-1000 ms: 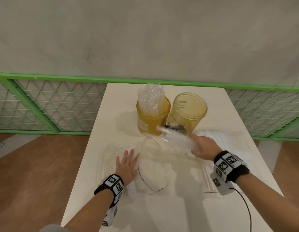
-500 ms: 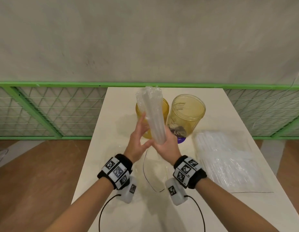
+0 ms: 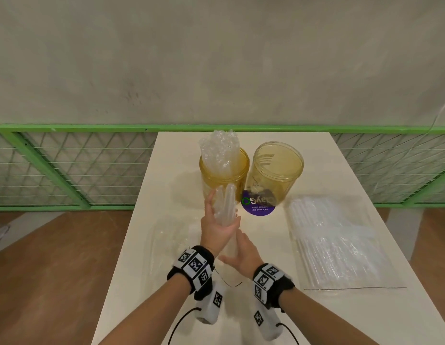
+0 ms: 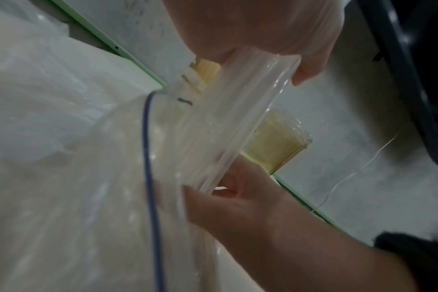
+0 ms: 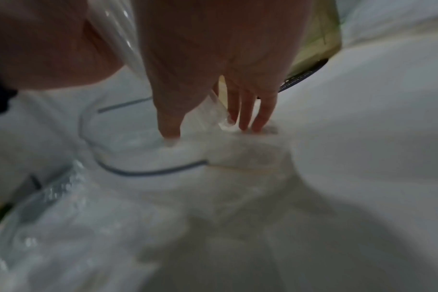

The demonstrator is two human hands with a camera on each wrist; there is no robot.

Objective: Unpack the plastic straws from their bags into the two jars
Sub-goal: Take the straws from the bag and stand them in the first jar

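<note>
Two amber jars (image 3: 251,170) stand side by side at the far end of a cream table (image 3: 166,257). Behind it: green-framed mesh fence (image 3: 67,168), grey concrete wall, wood floor on both sides. Left jar (image 3: 224,175) holds one upright clump of clear straws; right jar (image 3: 277,170) shows none, and sits on a purple round sticker (image 3: 258,209). One full bag of straws (image 3: 336,245) lies flat at right; one slack clear bag (image 3: 166,240) lies at left. Head view: left hand (image 3: 215,227) is wrapped around one bundle of straws (image 3: 225,202), held upright in front of the left jar; right hand (image 3: 244,257) cups the bundle's lower end, fingers loosely bent.

Left wrist view: bundle (image 4: 228,126) runs diagonally, left fingers (image 4: 305,67) curled over its top, right hand (image 4: 238,201) gripping the lower end. Blue-edged bag (image 4: 88,197) hangs beneath. Both jars partly hidden.

Right wrist view: blurred. Right hand (image 5: 213,79) points down, fingers nearly straight, against clear plastic; grip unclear here. Jar edge (image 5: 315,39) at upper right.
</note>
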